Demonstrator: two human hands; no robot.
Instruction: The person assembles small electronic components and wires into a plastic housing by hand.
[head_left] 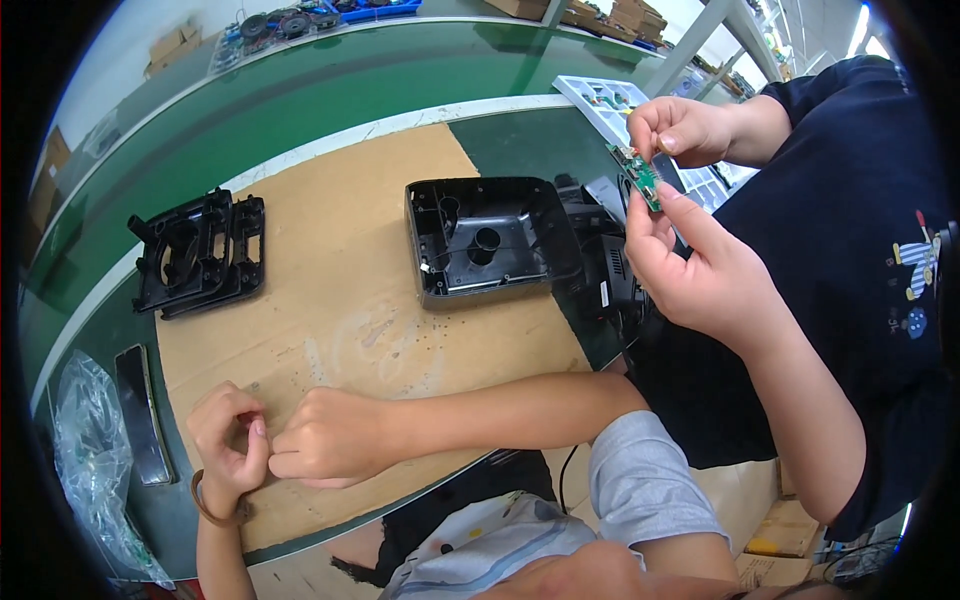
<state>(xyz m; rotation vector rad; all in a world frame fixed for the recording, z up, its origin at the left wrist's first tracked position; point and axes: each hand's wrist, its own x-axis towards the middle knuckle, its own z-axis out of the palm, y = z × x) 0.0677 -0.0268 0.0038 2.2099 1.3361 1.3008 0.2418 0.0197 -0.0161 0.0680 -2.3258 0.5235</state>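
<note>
My left hand, with a brown band at the wrist, rests over the front left of the cardboard sheet. Its fingers curl toward the thumb, and nothing shows in the gap between them. Closed and touching the left thumb is my right hand; its fingertips are hidden, so I cannot tell whether they pinch anything. Beyond my hands stands an open black plastic housing with a round post inside. Black plastic frames lie at the far left of the cardboard.
At the right, a co-worker's two hands hold a green circuit board. A white compartment tray lies behind. Black devices with cables sit beside the housing. A phone and a clear plastic bag lie at the left.
</note>
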